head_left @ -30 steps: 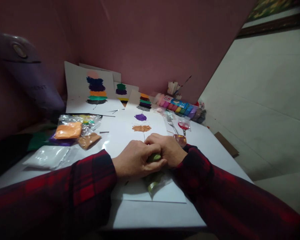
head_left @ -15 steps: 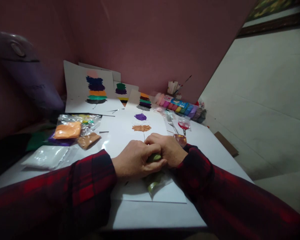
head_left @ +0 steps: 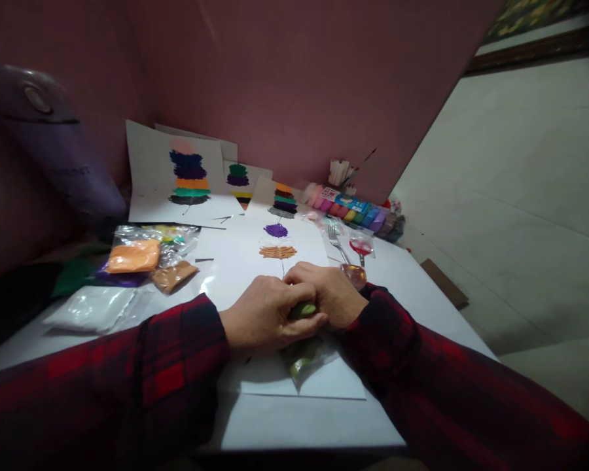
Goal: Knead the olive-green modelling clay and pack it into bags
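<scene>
My left hand (head_left: 262, 317) and my right hand (head_left: 331, 294) meet over a white sheet (head_left: 255, 261) on the table, both closed around a lump of green clay (head_left: 303, 309). Under the hands lies a clear wrapper with more green clay (head_left: 302, 363). On the sheet, just beyond my fingers, are an orange clay patch (head_left: 277, 252) and a purple clay patch (head_left: 275, 229) above a thin drawn stem. Both sleeves are red and dark plaid.
To the left lie bagged orange clay (head_left: 133, 255), brown clay (head_left: 174, 275) and a white packet (head_left: 95, 307). A fork (head_left: 336, 241), red scissors (head_left: 360, 247) and a box of coloured clay sticks (head_left: 358, 210) are at the right. Finished clay pictures (head_left: 189, 173) lean on the wall.
</scene>
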